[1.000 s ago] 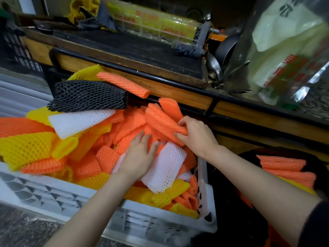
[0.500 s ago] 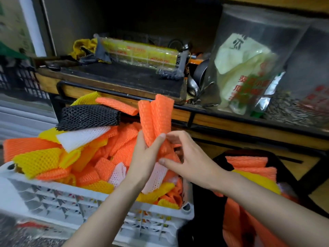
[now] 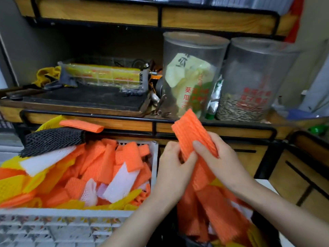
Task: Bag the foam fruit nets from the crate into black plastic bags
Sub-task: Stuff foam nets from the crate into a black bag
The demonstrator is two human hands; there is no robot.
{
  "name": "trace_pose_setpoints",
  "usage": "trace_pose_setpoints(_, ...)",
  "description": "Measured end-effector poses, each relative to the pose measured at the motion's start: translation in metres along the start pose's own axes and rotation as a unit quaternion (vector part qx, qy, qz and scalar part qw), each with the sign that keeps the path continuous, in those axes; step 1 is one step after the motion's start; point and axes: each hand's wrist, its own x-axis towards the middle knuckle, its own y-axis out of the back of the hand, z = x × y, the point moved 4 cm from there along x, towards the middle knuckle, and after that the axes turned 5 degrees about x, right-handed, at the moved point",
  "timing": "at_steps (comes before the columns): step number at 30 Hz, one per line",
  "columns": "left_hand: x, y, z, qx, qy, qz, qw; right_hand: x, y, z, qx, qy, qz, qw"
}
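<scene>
Far left of the grip: a black net lies on top of the heap, with a black board on the shelf above it.
Left of the grip: a white crate piled with orange, yellow and white foam nets; its near wall is just beside the left wrist.
Left hand: closed on the lower edge of an orange net bundle, thumb on its front.
Right hand: also gripping the bundle, thumb across the front and fingers wrapped behind.
Bundle: tilted, its top leaning left, held above the bag.
Under the grip: a black bag, mouth open, with more orange nets inside.
Behind the grip: the shelf rail and two clear jars.
Right of the grip: a wooden cabinet front, standing apart from the right forearm.
Room: black-framed wooden shelving against a grey wall.
</scene>
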Motion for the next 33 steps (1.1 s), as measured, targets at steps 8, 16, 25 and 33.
trace_pose_setpoints(8,-0.001,-0.056,-0.009,0.238,0.084,-0.099,0.963,-0.001,0.05,0.054,-0.18,-0.003,0.029,0.983)
trace_pose_setpoints(16,-0.007,-0.065,-0.021,0.416,0.002,-0.121,0.901,-0.001,0.019,0.079,-0.453,0.044,-0.075,0.887)
trace_pose_setpoints(25,-0.014,0.001,-0.065,0.481,0.039,-0.092,0.871,-0.009,0.014,0.091,-0.356,0.051,-0.102,0.927)
trace_pose_setpoints(33,-0.005,0.017,-0.071,0.132,0.131,-0.011,0.982,-0.005,-0.001,0.099,-0.395,0.054,-0.188,0.898)
